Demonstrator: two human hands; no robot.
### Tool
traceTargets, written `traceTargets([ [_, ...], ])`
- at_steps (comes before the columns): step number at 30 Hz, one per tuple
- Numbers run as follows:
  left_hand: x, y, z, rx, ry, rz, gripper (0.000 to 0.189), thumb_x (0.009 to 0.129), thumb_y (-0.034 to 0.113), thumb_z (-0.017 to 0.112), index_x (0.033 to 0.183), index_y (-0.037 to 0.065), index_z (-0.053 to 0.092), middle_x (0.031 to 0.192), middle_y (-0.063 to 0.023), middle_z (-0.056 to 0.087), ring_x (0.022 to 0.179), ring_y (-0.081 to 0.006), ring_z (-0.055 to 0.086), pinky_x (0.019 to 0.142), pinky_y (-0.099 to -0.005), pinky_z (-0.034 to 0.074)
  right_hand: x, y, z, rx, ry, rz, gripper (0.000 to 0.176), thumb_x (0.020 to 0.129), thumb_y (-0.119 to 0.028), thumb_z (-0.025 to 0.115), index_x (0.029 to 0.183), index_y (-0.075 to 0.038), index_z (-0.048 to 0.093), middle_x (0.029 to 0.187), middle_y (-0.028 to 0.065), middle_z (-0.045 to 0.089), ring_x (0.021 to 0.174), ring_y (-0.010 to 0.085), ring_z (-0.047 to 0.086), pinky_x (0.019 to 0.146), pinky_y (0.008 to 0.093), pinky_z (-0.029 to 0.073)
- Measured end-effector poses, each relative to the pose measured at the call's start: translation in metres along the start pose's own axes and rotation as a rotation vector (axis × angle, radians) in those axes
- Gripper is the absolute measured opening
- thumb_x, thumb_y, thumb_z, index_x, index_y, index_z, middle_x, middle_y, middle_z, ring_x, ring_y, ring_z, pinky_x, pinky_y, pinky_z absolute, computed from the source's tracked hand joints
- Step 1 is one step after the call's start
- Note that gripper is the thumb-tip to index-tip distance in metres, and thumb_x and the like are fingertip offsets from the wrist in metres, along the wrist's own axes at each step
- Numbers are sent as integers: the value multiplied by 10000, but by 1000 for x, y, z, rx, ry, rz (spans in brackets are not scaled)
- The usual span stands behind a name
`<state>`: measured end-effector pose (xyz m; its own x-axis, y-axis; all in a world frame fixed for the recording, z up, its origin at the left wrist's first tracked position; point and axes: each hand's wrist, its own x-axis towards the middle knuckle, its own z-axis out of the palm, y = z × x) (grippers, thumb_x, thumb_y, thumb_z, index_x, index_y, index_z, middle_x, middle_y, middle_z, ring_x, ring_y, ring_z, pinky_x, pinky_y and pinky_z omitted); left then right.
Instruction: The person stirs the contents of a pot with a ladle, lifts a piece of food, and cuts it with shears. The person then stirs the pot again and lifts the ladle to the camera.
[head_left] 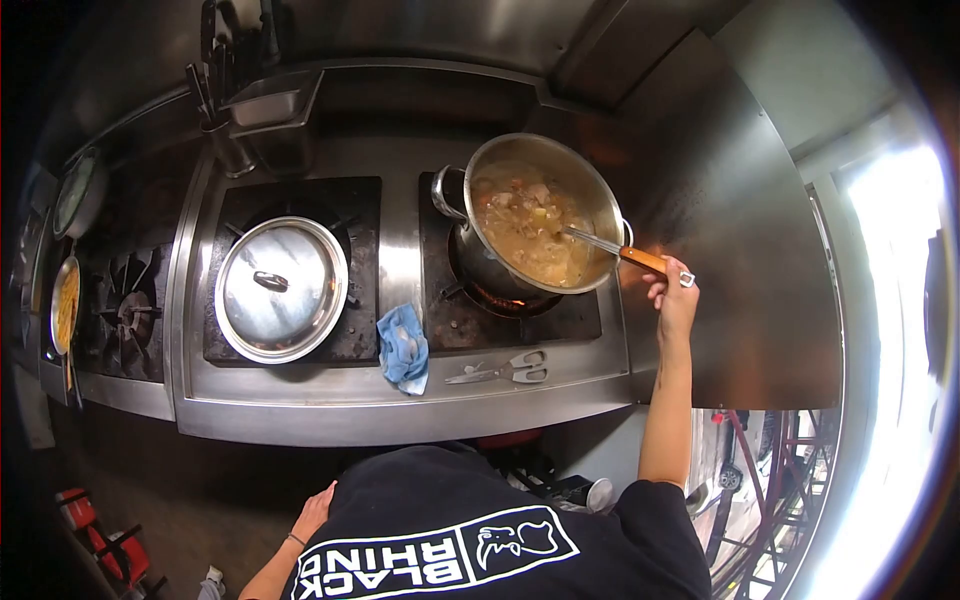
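My right hand [676, 288] is closed around the wooden handle of a metal cooking utensil [640, 258]. Its lower end is sunk in the soup, so the head's shape is hidden. The chunky brown soup [540, 225] fills much of a large steel pot [483, 262], which stands over a lit burner flame [510, 300]. Against the side of the black shirt [400, 510], my left hand [316, 512] lies flat with its fingers stretched, away from the stove and holding nothing visible.
A steel lid [285, 315] covers the left burner. A blue cloth [403, 350] and scissors [500, 370] lie along the stove's front ledge. Behind stand a utensil holder [230, 150] and steel pans [270, 100]. Far left is a pan of yellow food [66, 305]. A metal panel [730, 230] borders the right.
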<state>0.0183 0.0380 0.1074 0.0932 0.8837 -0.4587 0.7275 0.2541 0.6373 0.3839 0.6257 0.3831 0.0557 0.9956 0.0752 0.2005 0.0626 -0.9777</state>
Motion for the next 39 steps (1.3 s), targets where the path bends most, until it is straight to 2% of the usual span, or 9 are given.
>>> traceTargets([
  [9,4,14,-20,-4,3,26,702,869,263,538,1397,23,143,1410,-179,315,1190,-333,423,992,-410,338,-44,-53,-11,-16,47,-126,224,926,-200,536,1025,-3,573,769,72,616,512,55,503,436,168,357],
  [13,6,15,-23,-20,0,34,705,870,277,540,1395,21,145,1418,-174,306,1195,-332,419,996,-411,335,-81,-94,-14,-229,-83,-359,132,862,-80,613,970,-4,603,786,59,597,577,88,505,501,194,389],
  [15,5,23,-29,-2,10,32,705,870,278,541,1394,22,147,1421,-173,304,1196,-331,419,997,-413,334,-94,-115,-16,-621,-204,-752,149,815,-65,659,935,9,612,800,94,610,618,116,537,544,193,417],
  [19,4,35,-38,10,29,24,696,870,277,542,1390,23,156,1427,-169,299,1198,-324,419,997,-416,335,-120,-138,-21,-622,-187,-772,155,781,-52,682,896,25,613,812,133,622,646,141,555,591,204,438],
  [22,3,27,-30,24,50,41,676,873,276,537,1382,25,169,1427,-162,303,1198,-321,420,997,-416,336,-125,-128,-29,-523,-16,-773,139,780,-41,677,881,24,608,819,152,635,661,175,582,618,232,458],
  [25,5,13,-22,-27,8,26,662,875,273,535,1373,27,175,1431,-156,302,1195,-324,422,994,-419,339,-128,-114,-21,-627,-108,-784,135,779,-40,679,886,12,614,829,151,640,680,171,587,622,229,456],
  [29,5,14,-24,-29,14,16,659,875,267,536,1369,29,171,1435,-153,299,1197,-328,422,990,-419,343,-132,-89,-38,-466,-50,-670,102,855,-43,601,935,21,606,808,81,605,553,81,498,503,199,410],
  [33,3,10,-22,-7,36,65,660,874,262,536,1369,31,167,1438,-155,292,1195,-334,423,983,-420,350,-139,-88,-39,-282,140,-746,96,869,-47,587,931,25,600,799,73,594,521,66,470,483,192,396],
  [39,5,-5,-15,-7,17,102,665,873,260,535,1374,34,161,1442,-155,286,1195,-332,425,983,-420,349,-140,-78,-54,-491,11,-743,116,874,-70,593,946,20,602,829,73,589,537,62,462,480,193,394],
])
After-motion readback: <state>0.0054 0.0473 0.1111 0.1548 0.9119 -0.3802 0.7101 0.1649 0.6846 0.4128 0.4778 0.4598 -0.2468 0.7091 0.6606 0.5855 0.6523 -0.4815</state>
